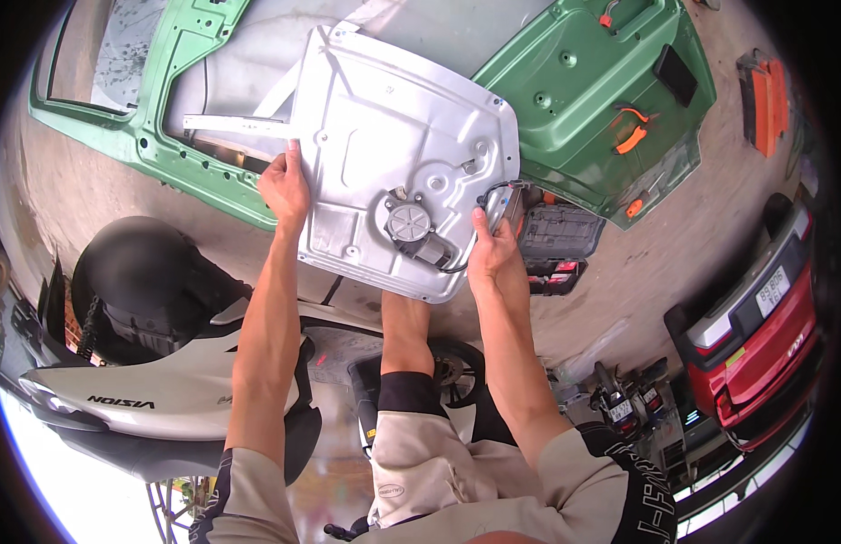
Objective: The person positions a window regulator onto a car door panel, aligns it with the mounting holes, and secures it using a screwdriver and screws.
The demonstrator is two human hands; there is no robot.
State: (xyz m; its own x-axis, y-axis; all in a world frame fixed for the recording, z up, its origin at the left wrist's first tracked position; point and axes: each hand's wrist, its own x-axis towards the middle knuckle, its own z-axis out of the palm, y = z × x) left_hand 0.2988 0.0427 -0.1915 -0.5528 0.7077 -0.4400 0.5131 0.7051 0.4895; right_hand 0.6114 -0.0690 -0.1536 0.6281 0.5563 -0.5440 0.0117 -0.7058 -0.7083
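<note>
Between both hands I hold up a silver window regulator panel (375, 118), a stamped metal sheet with a round motor (409, 220) mounted low on its face. My left hand (285, 189) grips the panel's left edge, thumb on the face and fingers curled. My right hand (495, 245) grips the lower right edge, close to a black cable (489, 190). A silver rail (235, 125) sticks out past the panel's left side. Behind the panel lies a green car door frame (149, 136), partly covered by it.
A second green door panel (565, 100) with orange-handled tools (631, 138) and a black phone-like device (676, 75) lies at right. Nearby are an open dark toolbox (561, 231) and an orange case (767, 104). A white scooter (158, 394) stands at left, a red car (756, 354) at far right.
</note>
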